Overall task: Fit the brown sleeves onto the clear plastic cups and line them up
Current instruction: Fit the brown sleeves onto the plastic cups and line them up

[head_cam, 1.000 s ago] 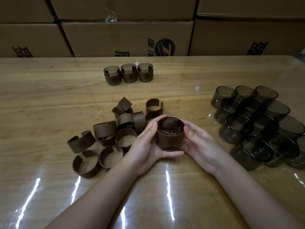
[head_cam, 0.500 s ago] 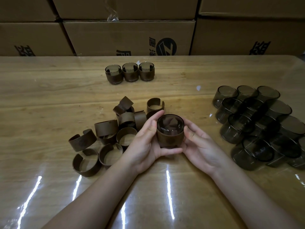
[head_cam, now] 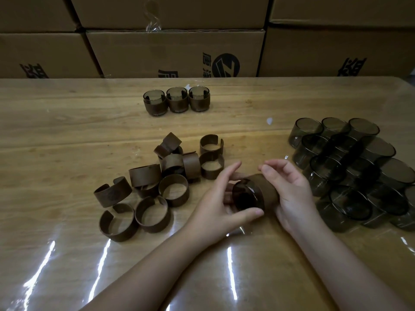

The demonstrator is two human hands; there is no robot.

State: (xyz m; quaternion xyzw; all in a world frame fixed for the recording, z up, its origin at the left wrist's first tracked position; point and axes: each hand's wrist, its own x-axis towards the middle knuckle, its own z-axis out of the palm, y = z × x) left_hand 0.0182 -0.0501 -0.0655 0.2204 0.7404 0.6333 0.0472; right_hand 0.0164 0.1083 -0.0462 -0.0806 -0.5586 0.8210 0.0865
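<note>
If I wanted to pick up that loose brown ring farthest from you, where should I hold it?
Probably from above, pinching the far brown sleeve across its curved outer wall. It stands upright, its split facing away, so avoid squeezing at that gap.

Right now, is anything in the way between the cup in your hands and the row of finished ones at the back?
The pile of loose brown sleeves lies partly across the way from the cup in hand to the row of three. Carried right of the pile or above it, the cup meets nothing visible; table beside the row's right end is free.
</note>
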